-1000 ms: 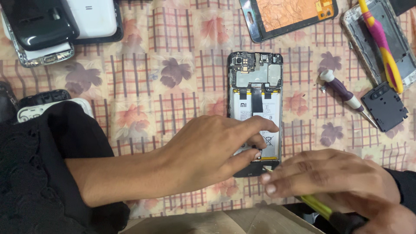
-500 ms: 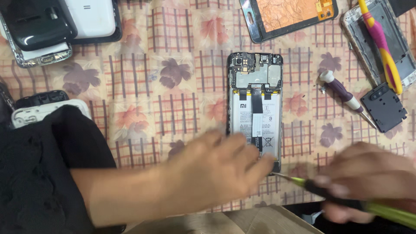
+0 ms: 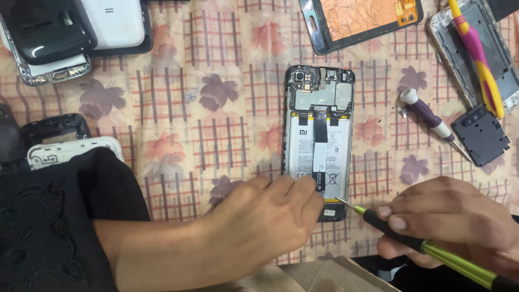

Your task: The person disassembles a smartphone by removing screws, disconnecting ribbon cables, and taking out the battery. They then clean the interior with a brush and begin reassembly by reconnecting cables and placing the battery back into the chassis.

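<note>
1. Opened smartphone: we log it lying flat, back cover off, near the middle of the floral checked cloth. Its white battery and dark top circuit board are exposed, with a black ribbon strip running down the middle.
2. Left hand: we see it resting palm down over the phone's lower left corner, fingers curled together, fingertips touching the battery's bottom edge. It clamps nothing we can make out. A black sleeve covers the arm.
3. Right hand: we find it closed around a screwdriver with a black neck and yellow-green handle. The metal tip touches the phone's lower right edge, just beside the battery.
4. Purple-and-white screwdriver: it lies loose on the cloth, right of the phone, apart from it.
5. Small black square part: it sits just right of that screwdriver's tip.
6. Detached display panel: orange-backed and dark-framed, it lies at the top edge, above the phone.
7. Silver phone frame: we place it top right, with a pink-and-yellow tool laid across it.
8. Stacked phone covers: black and white shells, top left, well apart from the hands.
9. White phone shell: left edge, beside a black frame, partly under the sleeve.
</note>
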